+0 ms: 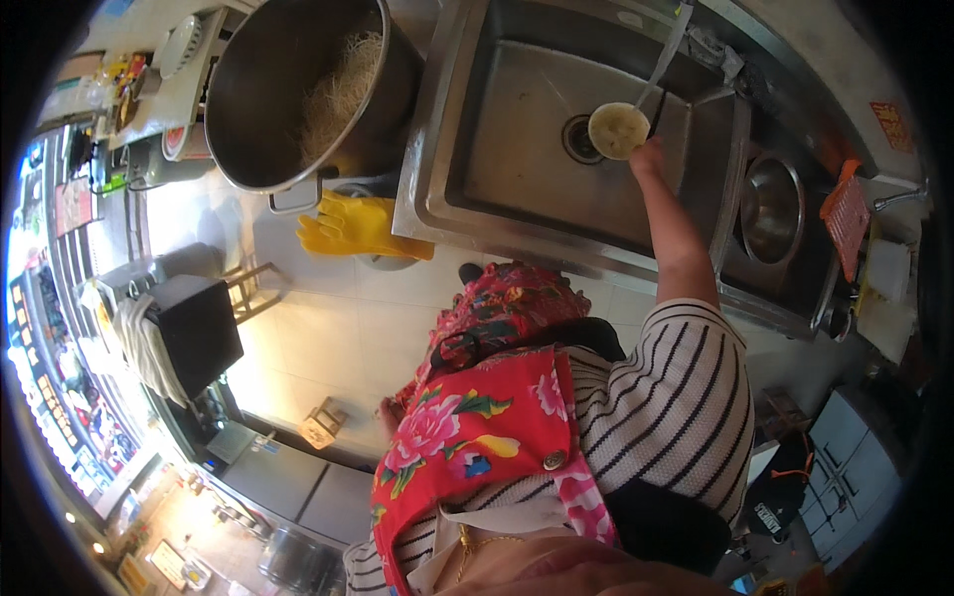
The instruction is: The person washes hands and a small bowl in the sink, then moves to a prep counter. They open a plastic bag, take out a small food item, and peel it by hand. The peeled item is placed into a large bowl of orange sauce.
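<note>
Over the sink (517, 189), near its drain, my right hand (648, 157) is closed at the edge of a small round pale bowl (618, 131). Cloudy liquid shows inside the bowl. A thin dark stick-like part (657, 114) sticks up beside my fingers; I cannot tell whether it is the bowl's handle. A clear stream of water (668, 58) runs down from the upper right toward the bowl's rim. My right arm reaches forward from a striped sleeve. My left hand does not show; the red flowered apron (467, 427) fills the lower middle.
Left of the sink stands a large deep metal pot (238, 119) with pale thin noodle-like strands (343, 94) inside. Yellow rubber gloves (363, 224) lie below it. A metal bowl (773, 209) and an orange basket (845, 221) sit to the right. A small wooden stool (323, 422) stands on the floor.
</note>
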`<state>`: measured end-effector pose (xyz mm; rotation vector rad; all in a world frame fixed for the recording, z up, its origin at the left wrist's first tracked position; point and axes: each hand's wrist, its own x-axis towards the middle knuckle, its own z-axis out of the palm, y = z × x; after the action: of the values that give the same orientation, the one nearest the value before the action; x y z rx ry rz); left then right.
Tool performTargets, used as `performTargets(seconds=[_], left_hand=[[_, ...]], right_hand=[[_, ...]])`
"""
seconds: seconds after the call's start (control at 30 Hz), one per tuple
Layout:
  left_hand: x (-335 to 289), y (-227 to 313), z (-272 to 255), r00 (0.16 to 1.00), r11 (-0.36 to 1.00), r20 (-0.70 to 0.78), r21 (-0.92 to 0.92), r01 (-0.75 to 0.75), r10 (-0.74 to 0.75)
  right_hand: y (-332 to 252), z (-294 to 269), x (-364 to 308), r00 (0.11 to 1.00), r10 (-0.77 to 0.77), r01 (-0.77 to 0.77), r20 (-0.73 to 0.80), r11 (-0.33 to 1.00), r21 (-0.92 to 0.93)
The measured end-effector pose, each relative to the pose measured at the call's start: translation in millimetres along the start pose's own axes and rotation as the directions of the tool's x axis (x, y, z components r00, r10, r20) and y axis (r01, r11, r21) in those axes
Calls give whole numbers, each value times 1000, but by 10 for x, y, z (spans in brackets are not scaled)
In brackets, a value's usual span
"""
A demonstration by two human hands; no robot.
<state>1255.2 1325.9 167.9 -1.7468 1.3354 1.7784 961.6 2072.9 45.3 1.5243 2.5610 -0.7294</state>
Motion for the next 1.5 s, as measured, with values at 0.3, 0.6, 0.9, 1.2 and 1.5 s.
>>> performTargets(seconds=[0.3,0.6,0.9,1.2,1.5], left_hand=[[178,11,19,999,1000,35,-21,5,-4],[214,-29,-146,999,999,32,-43,5,-4],[206,-2,-15,999,999,32,-53,4,-3],[-364,351,497,999,993,-29,-110,-43,40],[41,288,472,997,989,-43,136,-59,65]], right_hand=[[-447,-413,-112,916,-219,336,336,877,-343],[-844,-356,-42,961,-50,186,272,845,-502],[-120,-269,495,955,-149,226,256,924,-307],[7,42,332,998,-56,56,5,998,28],[138,-442,-196,930,-250,296,269,944,-145]])
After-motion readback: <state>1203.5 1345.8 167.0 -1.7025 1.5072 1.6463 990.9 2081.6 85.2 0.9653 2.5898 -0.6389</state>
